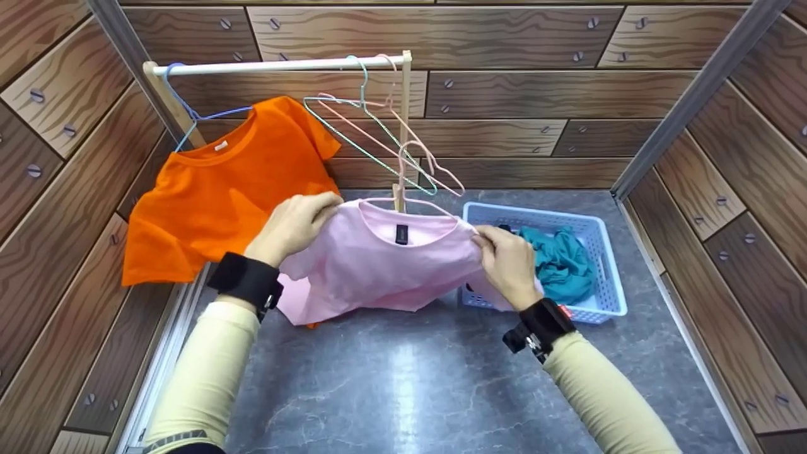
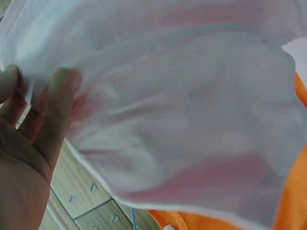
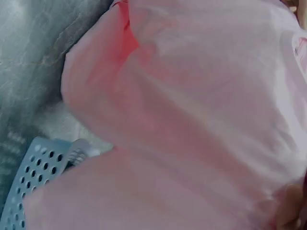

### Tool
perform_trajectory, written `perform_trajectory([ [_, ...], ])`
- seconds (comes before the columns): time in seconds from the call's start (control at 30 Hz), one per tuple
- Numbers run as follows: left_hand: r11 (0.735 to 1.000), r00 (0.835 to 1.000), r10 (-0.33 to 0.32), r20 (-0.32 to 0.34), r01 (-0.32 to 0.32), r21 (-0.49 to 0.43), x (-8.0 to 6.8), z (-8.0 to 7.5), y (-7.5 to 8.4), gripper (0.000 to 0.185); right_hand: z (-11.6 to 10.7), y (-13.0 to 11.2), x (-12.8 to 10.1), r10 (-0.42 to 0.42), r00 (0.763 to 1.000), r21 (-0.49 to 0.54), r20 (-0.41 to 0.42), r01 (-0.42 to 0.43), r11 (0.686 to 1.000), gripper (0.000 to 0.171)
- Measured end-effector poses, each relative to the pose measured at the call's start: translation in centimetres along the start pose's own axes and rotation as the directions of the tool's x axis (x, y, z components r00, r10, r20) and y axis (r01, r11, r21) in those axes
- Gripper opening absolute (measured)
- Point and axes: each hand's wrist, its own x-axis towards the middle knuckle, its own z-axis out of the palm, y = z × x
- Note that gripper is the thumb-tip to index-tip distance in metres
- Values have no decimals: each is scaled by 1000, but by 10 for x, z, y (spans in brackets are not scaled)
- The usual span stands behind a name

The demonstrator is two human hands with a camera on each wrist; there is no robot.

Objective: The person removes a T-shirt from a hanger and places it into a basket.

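A pink T-shirt [image 1: 378, 265] hangs between my two hands above the grey table [image 1: 403, 384], with a pink hanger [image 1: 416, 183] at its collar. My left hand [image 1: 296, 224] pinches the shirt's left shoulder; my right hand [image 1: 507, 261] pinches the right shoulder. In the left wrist view the pink fabric [image 2: 192, 120] fills the frame, and my fingers [image 2: 57, 105] curl on its edge. The pink cloth [image 3: 192, 120] also covers the right wrist view, with a fingertip [image 3: 290, 206] at the lower right corner.
An orange T-shirt [image 1: 220, 189] hangs on a blue hanger from the white rail [image 1: 277, 65] at left. Spare hangers [image 1: 372, 120] dangle from the rail's right end. A light blue basket [image 1: 602, 252] at right holds a teal garment [image 1: 558, 261]. Wood-pattern walls surround the table.
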Motion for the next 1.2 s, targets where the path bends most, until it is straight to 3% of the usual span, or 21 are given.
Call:
perform_trajectory([
  [0.17,1000,999,-20,33,20,2,8,7,15,28,9,4,-3,14,1000,9,28,-14,1000,9],
  [0.37,989,996,7,90,6,-148,25,26,43,28,19,-1,-6,-15,999,35,28,14,999,8],
  [0.5,978,995,9,98,11,-208,30,35,48,22,20,-2,-7,-54,998,66,31,52,996,8],
  [0.67,981,995,-31,95,49,-190,28,35,39,22,15,6,-5,-112,990,67,85,107,992,11],
  [0.83,981,993,-72,92,87,-171,21,28,22,26,8,24,-6,-100,987,64,125,93,994,12],
  [1.2,968,996,-57,63,70,-240,8,18,0,22,11,52,-12,-99,979,131,179,76,989,10],
])
